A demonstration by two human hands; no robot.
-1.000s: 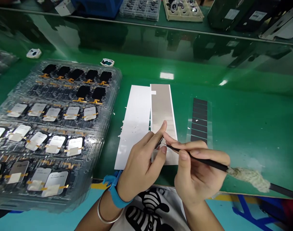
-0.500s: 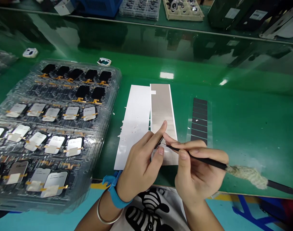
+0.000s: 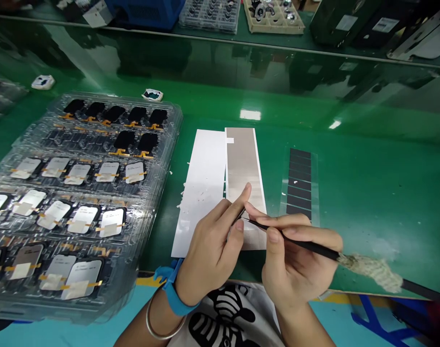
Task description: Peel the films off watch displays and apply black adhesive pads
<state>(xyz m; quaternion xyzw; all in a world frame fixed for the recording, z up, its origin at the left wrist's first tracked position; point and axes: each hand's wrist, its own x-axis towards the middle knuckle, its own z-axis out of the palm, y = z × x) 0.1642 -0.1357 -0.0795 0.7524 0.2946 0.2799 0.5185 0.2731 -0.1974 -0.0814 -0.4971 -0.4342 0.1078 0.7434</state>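
My left hand [image 3: 213,241] is closed, thumb and fingers pinching a small flat part with a dark edge [image 3: 239,215]. Most of that part is hidden by the fingers. My right hand [image 3: 301,260] grips a slim black pointed tool [image 3: 314,246] like a pencil, its rear half wrapped in pale, frayed material. The thin tip meets the small part between the hands, and a right fingertip is close to the left index finger. Under both hands lies a greyish-beige sheet [image 3: 242,164] with white edges. A white sheet [image 3: 205,168] sits just left of it, strewn with tiny scraps.
Clear plastic trays [image 3: 169,159] at the left hold several small screen modules [image 3: 112,222] with orange flex strips. To the right lies a clear strip of black rectangles [image 3: 300,173]. Two small white containers [image 3: 152,94] stand behind the trays. A shelf [image 3: 213,36] with boxes runs along the back.
Both hands keep nearly the same pose, with the tool tip still at the small part. The whole view has shifted very slightly.
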